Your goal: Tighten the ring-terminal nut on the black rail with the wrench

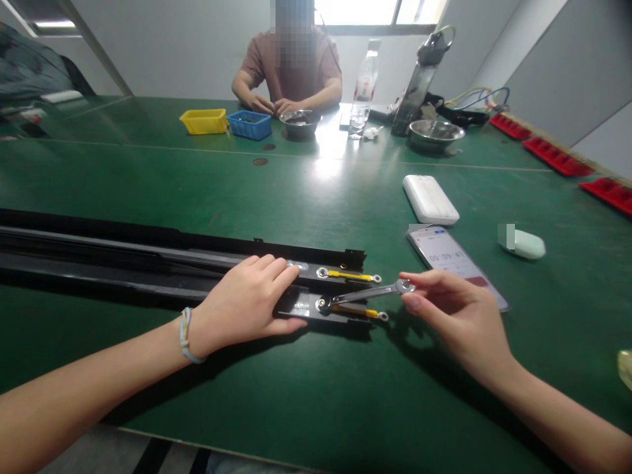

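Observation:
My right hand (454, 316) pinches the ring end of a small combination wrench (368, 293) between thumb and fingers. The wrench's other end sits at a nut (323, 303) on the nearer of two long black metal rails (123, 266). My left hand (251, 296) is wrapped over that rail just left of the nut, thumb on the near side and fingers on top. From the nut runs a short yellow wire with a ring terminal (375, 315), partly under the wrench. A second yellow wire (348, 276) is fixed on the farther rail.
Right of the rails lie a phone (457, 263) showing a timer, a white power bank (430, 199) and a pale case (528, 244). Farther back stand a yellow bin (203, 122), a blue bin (249, 125), metal bowls (437, 135) and bottles (363, 92). A person (291, 72) sits opposite.

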`<move>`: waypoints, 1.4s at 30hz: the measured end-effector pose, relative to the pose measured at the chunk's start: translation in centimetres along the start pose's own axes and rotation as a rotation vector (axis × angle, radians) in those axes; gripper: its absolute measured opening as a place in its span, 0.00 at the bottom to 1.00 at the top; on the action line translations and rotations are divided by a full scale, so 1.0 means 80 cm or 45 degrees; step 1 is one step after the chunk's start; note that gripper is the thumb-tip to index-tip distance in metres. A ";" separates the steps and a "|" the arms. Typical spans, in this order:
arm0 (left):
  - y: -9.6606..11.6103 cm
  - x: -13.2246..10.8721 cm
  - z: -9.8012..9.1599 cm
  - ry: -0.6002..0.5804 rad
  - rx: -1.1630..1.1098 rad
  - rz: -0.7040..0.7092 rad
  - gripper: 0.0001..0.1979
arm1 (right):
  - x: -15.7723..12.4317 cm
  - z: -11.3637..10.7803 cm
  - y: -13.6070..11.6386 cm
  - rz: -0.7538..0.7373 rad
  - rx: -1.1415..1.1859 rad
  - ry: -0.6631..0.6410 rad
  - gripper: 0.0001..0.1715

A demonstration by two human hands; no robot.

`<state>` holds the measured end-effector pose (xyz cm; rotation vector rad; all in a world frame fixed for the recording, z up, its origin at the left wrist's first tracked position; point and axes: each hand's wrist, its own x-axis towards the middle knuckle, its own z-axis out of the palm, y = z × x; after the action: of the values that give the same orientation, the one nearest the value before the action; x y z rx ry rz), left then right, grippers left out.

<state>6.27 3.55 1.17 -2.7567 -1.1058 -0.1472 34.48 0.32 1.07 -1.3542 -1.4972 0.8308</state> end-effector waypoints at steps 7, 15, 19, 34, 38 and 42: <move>0.001 -0.002 -0.002 -0.003 0.008 -0.008 0.28 | -0.017 0.001 -0.018 -0.110 -0.096 -0.039 0.09; -0.003 0.000 -0.003 -0.005 -0.010 -0.007 0.29 | -0.027 0.004 -0.022 -0.182 -0.110 -0.081 0.06; -0.005 0.002 -0.003 -0.002 -0.008 -0.009 0.29 | -0.031 0.005 -0.022 -0.215 -0.090 -0.100 0.07; -0.002 -0.002 -0.004 -0.005 0.010 -0.004 0.29 | -0.010 0.000 -0.006 -0.086 -0.150 0.036 0.09; -0.001 -0.001 -0.001 -0.012 0.012 -0.006 0.28 | -0.001 0.004 0.006 -0.050 -0.145 0.061 0.14; 0.000 -0.001 -0.001 -0.009 0.012 0.001 0.29 | 0.003 0.006 0.009 -0.034 -0.140 0.062 0.15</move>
<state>6.19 3.43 1.23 -2.7513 -1.1040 -0.1324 34.30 0.73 0.24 -1.4212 -1.5386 0.7026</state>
